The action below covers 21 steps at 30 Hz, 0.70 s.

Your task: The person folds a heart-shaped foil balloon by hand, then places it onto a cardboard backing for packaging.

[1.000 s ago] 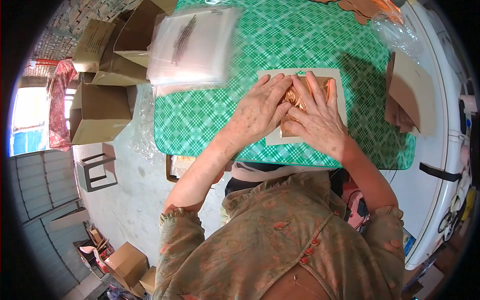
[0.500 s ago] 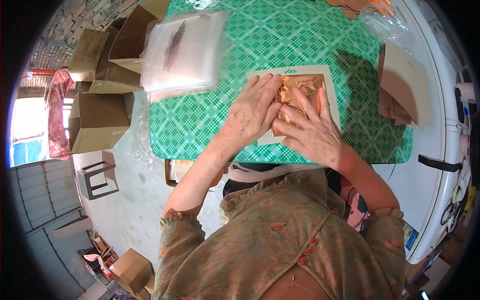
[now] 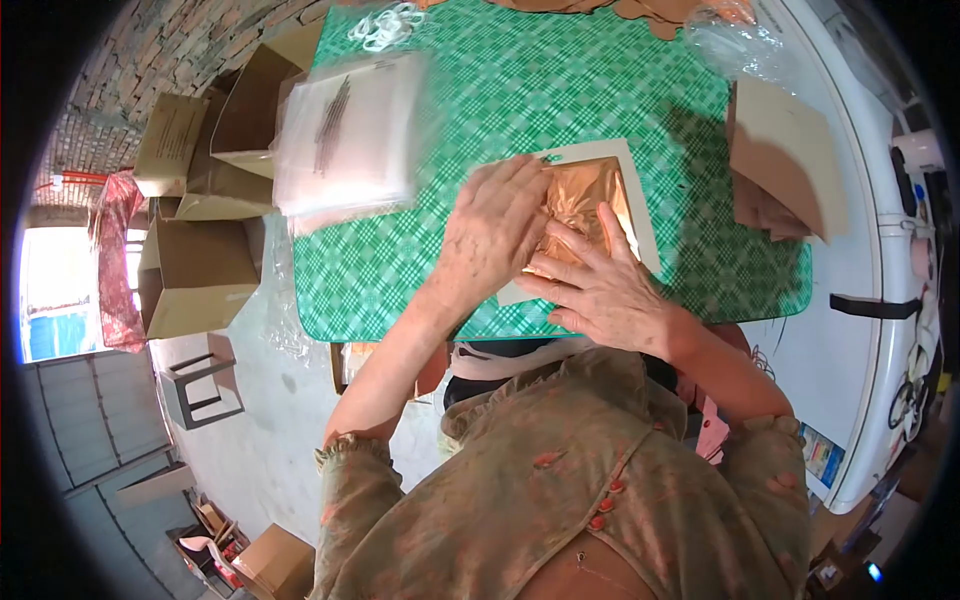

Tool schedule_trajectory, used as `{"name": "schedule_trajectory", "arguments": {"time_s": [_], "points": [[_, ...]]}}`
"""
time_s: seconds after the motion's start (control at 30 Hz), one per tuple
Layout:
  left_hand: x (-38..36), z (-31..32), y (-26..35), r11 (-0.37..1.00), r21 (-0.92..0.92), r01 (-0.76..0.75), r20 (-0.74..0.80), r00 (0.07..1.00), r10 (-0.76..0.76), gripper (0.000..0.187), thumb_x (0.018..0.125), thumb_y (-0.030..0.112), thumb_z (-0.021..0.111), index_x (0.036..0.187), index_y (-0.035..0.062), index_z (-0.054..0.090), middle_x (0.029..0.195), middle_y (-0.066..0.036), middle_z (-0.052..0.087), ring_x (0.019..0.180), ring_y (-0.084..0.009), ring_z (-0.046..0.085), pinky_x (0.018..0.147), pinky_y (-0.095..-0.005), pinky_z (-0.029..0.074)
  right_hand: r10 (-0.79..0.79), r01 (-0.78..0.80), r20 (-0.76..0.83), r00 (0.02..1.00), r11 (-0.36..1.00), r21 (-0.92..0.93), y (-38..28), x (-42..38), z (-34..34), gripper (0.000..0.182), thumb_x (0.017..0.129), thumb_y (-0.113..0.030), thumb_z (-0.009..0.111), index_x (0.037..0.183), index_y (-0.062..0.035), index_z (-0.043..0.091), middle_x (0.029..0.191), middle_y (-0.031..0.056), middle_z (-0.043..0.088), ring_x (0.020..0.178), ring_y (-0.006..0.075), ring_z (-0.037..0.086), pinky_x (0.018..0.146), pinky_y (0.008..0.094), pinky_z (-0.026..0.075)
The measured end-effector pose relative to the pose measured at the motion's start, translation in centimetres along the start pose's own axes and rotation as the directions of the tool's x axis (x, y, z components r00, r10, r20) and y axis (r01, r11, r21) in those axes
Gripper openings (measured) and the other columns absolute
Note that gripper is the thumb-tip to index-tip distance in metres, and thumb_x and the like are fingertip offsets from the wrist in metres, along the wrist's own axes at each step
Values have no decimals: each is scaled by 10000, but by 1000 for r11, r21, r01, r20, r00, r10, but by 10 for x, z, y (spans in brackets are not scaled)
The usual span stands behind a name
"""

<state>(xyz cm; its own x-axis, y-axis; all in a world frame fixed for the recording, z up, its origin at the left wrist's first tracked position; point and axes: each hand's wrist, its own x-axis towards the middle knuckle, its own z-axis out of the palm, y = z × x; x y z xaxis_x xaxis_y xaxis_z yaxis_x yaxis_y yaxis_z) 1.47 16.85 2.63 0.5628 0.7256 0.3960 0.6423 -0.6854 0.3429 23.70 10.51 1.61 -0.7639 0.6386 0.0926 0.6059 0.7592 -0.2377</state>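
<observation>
A shiny copper-coloured foil sheet point(image 3: 588, 183) lies on a pale card point(image 3: 640, 222) near the front edge of the table. Creases run across the foil's middle, while its upper right part looks flatter. My left hand point(image 3: 492, 225) rests flat along the left side of the foil and card, fingers stretched out and close together. Spread fingers of my right hand point(image 3: 605, 292) press on the lower part of the foil. Both hands cover the card's lower left portion, and neither grasps anything.
On the green checked tablecloth point(image 3: 510, 80), a stack of clear plastic bags point(image 3: 350, 135) lies at left, with white cord point(image 3: 388, 26) behind. Brown and pale sheets point(image 3: 785, 160) lie at right. Crumpled clear plastic point(image 3: 740, 45) sits at the far right corner. Open cardboard boxes point(image 3: 205, 260) stand left.
My right hand has slid toward the table's front edge, uncovering more of the foil's upper right. The foil there looks less wrinkled. The whole view has shifted slightly.
</observation>
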Motion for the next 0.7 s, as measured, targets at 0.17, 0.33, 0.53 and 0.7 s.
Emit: {"name": "schedule_trajectory", "arguments": {"time_s": [0.17, 0.33, 0.53, 0.7], "points": [[14, 17, 9, 958, -287, 1, 66, 998, 18, 566, 1083, 301, 592, 1588, 64, 492, 1709, -204, 362, 1589, -407, 330, 1317, -550, 238, 9, 0, -112, 994, 997, 75, 2, -3, 11, 462, 971, -473, 702, 1388, -276, 694, 1441, -92, 619, 1472, 236, 408, 1283, 751, 22], [11, 26, 8, 994, -106, -35, 145, 988, 51, 611, 1116, 393, 507, 1593, 13, 455, 1675, -274, 368, 1567, -474, 317, 1287, -595, 252, -5, 10, -115, 993, 999, 47, 2, -4, 10, 523, 945, -494, 713, 1406, -247, 686, 1450, -81, 617, 1492, 244, 386, 1280, 754, 56], [14, 27, 10, 1000, 3, 3, 256, 967, -4, 639, 1148, 457, 380, 1675, 96, 363, 1759, -182, 258, 1639, -374, 197, 1345, -527, 122, 40, -39, -30, 999, 998, 56, -7, -19, -2, 677, 972, -539, 680, 1583, -292, 523, 1600, -69, 531, 1600, 222, 261, 1311, 705, 15], [12, 32, 15, 995, 97, -28, 225, 974, 6, 677, 1111, 502, 459, 1650, 96, 406, 1743, -188, 291, 1621, -406, 230, 1324, -575, 145, 29, -17, -110, 994, 994, 109, -9, -47, -9, 571, 985, -430, 684, 1482, -155, 624, 1498, 22, 619, 1525, 245, 415, 1307, 621, 187]]}}
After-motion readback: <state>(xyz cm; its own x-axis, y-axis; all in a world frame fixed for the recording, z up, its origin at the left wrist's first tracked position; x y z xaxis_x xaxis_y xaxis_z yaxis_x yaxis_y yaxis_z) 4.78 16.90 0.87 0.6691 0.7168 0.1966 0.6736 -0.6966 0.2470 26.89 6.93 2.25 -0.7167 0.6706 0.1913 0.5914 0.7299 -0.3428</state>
